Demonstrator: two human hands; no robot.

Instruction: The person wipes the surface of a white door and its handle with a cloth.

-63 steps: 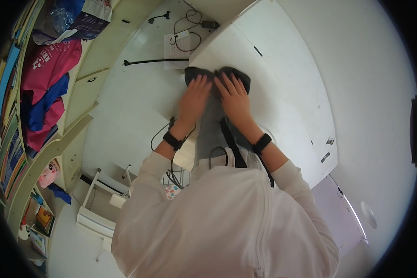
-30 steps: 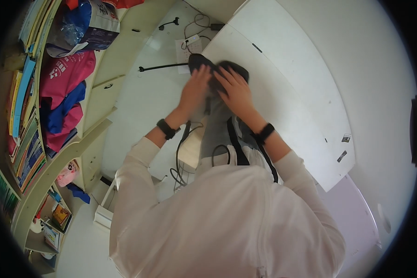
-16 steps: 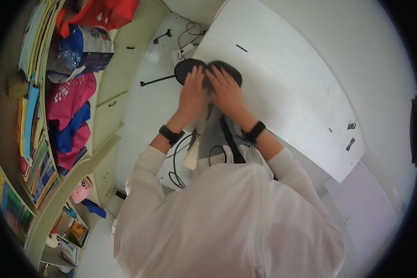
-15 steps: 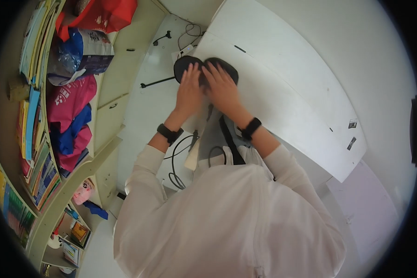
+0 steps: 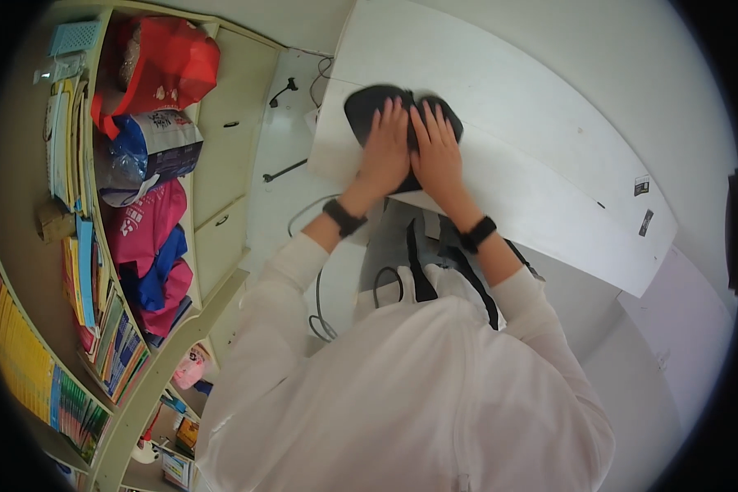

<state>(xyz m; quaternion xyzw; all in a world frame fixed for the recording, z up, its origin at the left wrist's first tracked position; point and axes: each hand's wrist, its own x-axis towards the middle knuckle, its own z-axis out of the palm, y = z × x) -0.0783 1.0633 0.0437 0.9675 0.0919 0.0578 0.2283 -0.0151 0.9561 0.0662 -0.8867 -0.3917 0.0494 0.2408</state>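
A black, soft-looking item with two rounded lobes (image 5: 367,108) is under both my hands at the left end of the white tabletop (image 5: 533,176). I cannot make out its exact kind. My left hand (image 5: 388,148) grips the left lobe, its fingers long over the top. Beside it, my right hand (image 5: 436,152) holds the right lobe the same way, fingers slightly apart. Both thumbs are hidden. The hands are close together, nearly touching. More of the black material shows between and below the wrists, by the table's near edge.
Shelves on the left hold books (image 5: 74,156), a red bag (image 5: 176,66), a blue and white package (image 5: 160,148) and pink cloth (image 5: 152,221). On the floor lie a black clip-like piece (image 5: 284,92), a dark rod (image 5: 285,170) and a looped cable (image 5: 320,320). A wall bounds the right.
Both hands and the black item have shifted right, from the table's left edge to farther over the tabletop. The view has turned slightly, showing more of the shelves.
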